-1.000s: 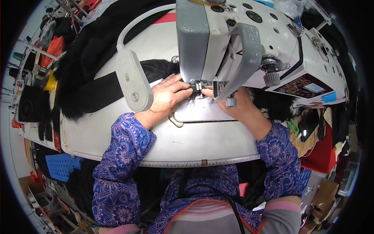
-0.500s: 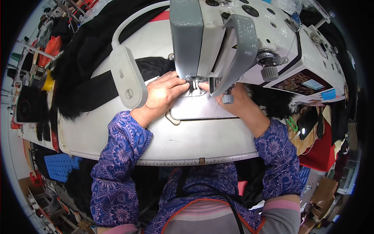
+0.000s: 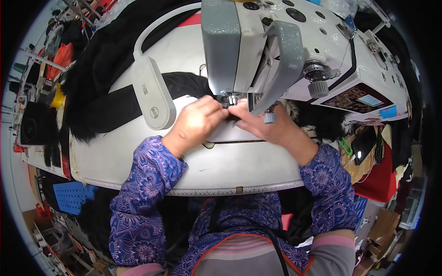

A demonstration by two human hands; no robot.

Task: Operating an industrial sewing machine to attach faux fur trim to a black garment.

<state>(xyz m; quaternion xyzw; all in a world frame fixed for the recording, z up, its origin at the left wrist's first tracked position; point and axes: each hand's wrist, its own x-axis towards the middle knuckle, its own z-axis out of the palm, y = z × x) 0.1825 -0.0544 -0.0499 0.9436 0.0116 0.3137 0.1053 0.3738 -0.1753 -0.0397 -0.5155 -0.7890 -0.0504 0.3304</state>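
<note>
My left hand [image 3: 197,123] is closed on the black fabric [image 3: 188,85], its fingers curled just left of the presser foot [image 3: 232,100]. My right hand [image 3: 272,124] reaches in from the other side, thumb and fingers pinched on the fabric's dark edge in front of the foot. The fingertips of both hands almost meet there. The grey-and-white sewing machine [image 3: 222,50] stands over them, and its needle is too small to make out. From my left hand the fabric runs left, passing behind the lamp head [image 3: 154,94], to a furry edge.
The white table [image 3: 230,168] has a measuring tape along its curved front edge. Black furry material [image 3: 317,122] lies right of my right hand. Green thread snips [image 3: 345,146] and a dark phone [image 3: 366,141] lie farther right. A blue perforated basket [image 3: 72,198] is at lower left.
My left hand has moved slightly right and nearer to me, its fingers now curled. My right fingertips have come out in front of the presser foot. The fabric is bunched between the hands.
</note>
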